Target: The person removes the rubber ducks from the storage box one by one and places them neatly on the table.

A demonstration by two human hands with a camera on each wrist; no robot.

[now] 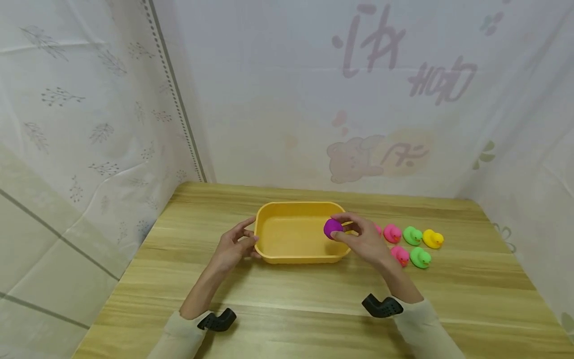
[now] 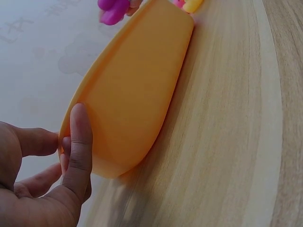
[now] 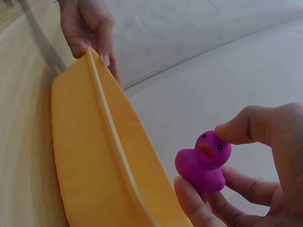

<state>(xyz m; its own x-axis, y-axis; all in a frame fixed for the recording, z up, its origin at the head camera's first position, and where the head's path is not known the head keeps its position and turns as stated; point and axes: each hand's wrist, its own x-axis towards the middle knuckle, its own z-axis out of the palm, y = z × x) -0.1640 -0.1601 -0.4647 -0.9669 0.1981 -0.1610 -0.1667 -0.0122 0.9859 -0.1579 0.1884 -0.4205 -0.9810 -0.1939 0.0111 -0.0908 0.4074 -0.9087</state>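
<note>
A yellow plastic basin [image 1: 291, 259] stands on the wooden table, its inside bare in the head view. My left hand [image 1: 233, 247] pinches its left rim, with the thumb and fingers on either side of the wall in the left wrist view. Over the basin's right end, my right hand [image 1: 365, 239] holds a purple rubber duck [image 3: 203, 165] between thumb and fingers. In the right wrist view the duck's orange beak and eyes face the camera, and it is apart from the basin wall.
Right of the basin, small rubber ducks stand in two rows: pink [image 1: 392, 233], green [image 1: 412, 235] and yellow [image 1: 432, 239] ones behind, a pink [image 1: 400, 256] and a green one [image 1: 420, 257] in front. My right hand partly hides the leftmost. A printed curtain [image 1: 278, 99] hangs behind the table [image 1: 291, 304].
</note>
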